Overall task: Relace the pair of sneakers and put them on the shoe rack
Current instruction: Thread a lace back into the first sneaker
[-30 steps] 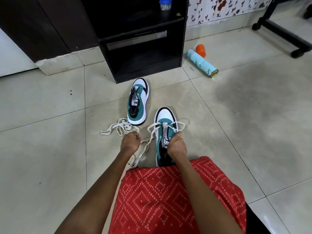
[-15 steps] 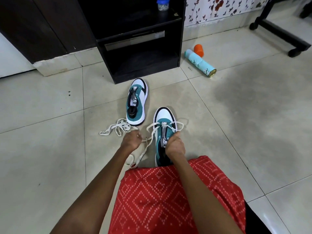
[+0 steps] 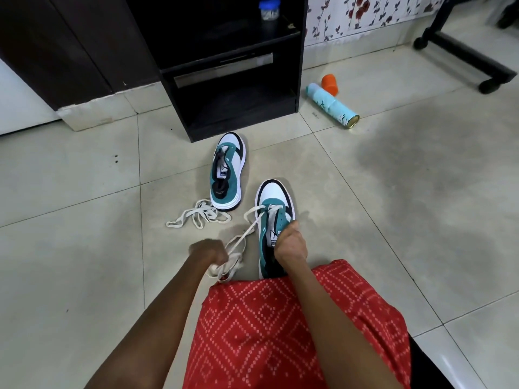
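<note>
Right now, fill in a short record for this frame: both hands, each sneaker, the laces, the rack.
near teal-and-white sneaker: upright on the tiled floor, laced only at the front eyelets
left hand: grips that sneaker's white flat lace
right hand: holds the near sneaker's upper
far teal-and-white sneaker: on the floor, unlaced
loose white lace: heaped beside the far sneaker's heel
black shoe rack: no sneakers on it

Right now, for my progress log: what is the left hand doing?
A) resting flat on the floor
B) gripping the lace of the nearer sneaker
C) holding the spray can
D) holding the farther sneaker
B: the left hand grips the lace running up to the nearer sneaker and its front eyelets.
</note>
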